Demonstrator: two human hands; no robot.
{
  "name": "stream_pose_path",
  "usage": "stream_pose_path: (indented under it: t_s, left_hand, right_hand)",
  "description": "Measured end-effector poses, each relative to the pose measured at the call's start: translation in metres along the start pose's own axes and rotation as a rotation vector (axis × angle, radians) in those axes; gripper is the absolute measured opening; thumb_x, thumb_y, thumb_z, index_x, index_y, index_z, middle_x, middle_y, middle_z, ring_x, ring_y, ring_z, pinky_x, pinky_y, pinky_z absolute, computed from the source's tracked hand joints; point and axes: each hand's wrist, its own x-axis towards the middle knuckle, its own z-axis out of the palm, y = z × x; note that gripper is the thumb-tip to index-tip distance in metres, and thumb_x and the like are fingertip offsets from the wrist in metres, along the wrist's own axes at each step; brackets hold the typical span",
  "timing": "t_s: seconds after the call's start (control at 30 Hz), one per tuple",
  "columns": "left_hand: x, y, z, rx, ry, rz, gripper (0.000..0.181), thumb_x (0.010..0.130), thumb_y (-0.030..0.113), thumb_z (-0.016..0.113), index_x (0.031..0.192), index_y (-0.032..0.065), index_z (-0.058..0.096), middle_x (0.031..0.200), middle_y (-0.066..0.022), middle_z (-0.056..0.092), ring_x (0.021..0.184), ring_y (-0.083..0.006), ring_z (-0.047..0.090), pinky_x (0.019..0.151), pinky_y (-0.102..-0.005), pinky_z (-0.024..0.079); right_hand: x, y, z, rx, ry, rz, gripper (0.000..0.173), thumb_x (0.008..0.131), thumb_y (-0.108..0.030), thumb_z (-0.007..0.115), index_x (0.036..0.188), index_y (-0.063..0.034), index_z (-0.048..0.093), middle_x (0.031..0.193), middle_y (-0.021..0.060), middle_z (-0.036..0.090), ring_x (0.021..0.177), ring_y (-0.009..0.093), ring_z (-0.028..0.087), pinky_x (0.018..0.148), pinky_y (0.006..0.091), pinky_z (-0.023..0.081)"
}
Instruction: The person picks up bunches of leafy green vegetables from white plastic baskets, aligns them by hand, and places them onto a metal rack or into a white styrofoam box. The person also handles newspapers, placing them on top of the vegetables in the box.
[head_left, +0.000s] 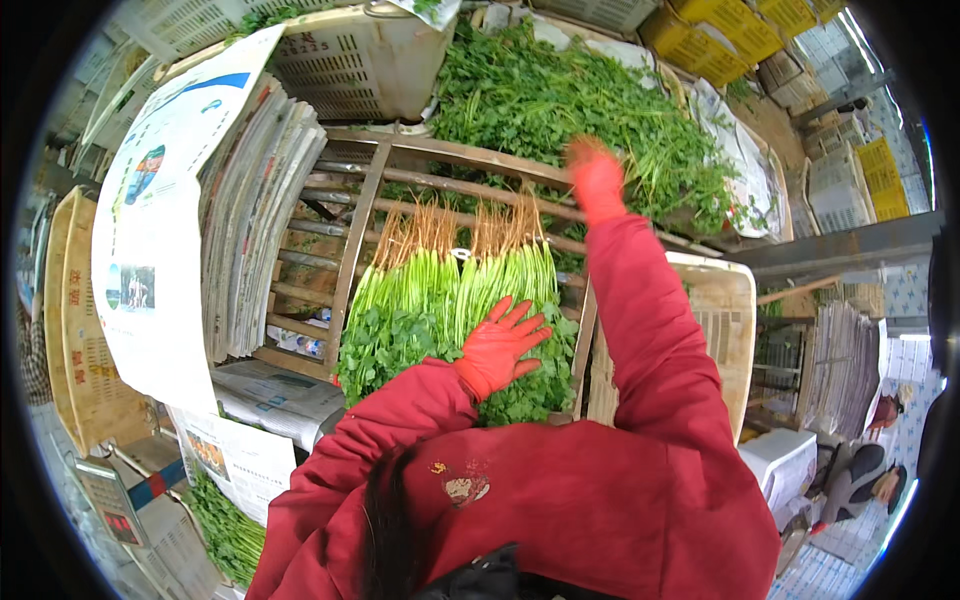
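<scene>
Rows of leafy green herb stalks, resembling cilantro, (420, 300) lie on a slatted metal rack (360, 225), brown roots pointing away from me and leaves towards me. On the leafy part of the right-hand bunch rests my left hand (499, 349), in a red glove, palm down with fingers spread. My right hand (595, 176), gloved in red too and blurred, reaches over the near edge of a large heap of loose herbs (540, 97) beyond the rack. Its fingertips are unclear, so I cannot tell whether it holds anything.
At the left stands a thick stack of newspapers (255, 225) under a large printed sheet (142, 262). Plastic crates (360, 67) stand behind it, with another crate (712, 322) right of the rack. A digital scale (112, 502) is at lower left. A person (862, 480) sits far right.
</scene>
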Motion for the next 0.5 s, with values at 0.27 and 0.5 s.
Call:
stream_pose_path:
  t_s: [0.27, 0.5]
  left_hand:
    - [-0.004, 0.011, -0.065, -0.224, 0.235, -0.012, 0.053, 0.085, 0.03, 0.073, 0.134, 0.0129, 0.061, 0.132, -0.0117, 0.062, 0.121, -0.0332, 0.058, 0.108, -0.0461, 0.04]
    - [-0.067, -0.08, -0.112, -0.025, 0.479, -0.831, 0.083, 0.079, 0.037, 0.082, 0.145, 0.0036, 0.044, 0.132, -0.0268, 0.057, 0.106, -0.045, 0.061, 0.092, -0.046, 0.05]
  right_hand:
    - [-0.072, 0.055, 0.001, 0.618, -0.921, 0.244, 0.073, 0.087, -0.068, 0.063, 0.117, -0.0011, 0.064, 0.089, 0.0171, 0.07, 0.063, 0.021, 0.068, 0.057, 0.0317, 0.053]
    - [-0.103, -0.095, 0.041, 0.512, -0.837, 0.144, 0.099, 0.086, -0.073, 0.055, 0.155, -0.0056, 0.032, 0.149, 0.0245, 0.047, 0.138, 0.035, 0.046, 0.114, 0.0384, 0.033]
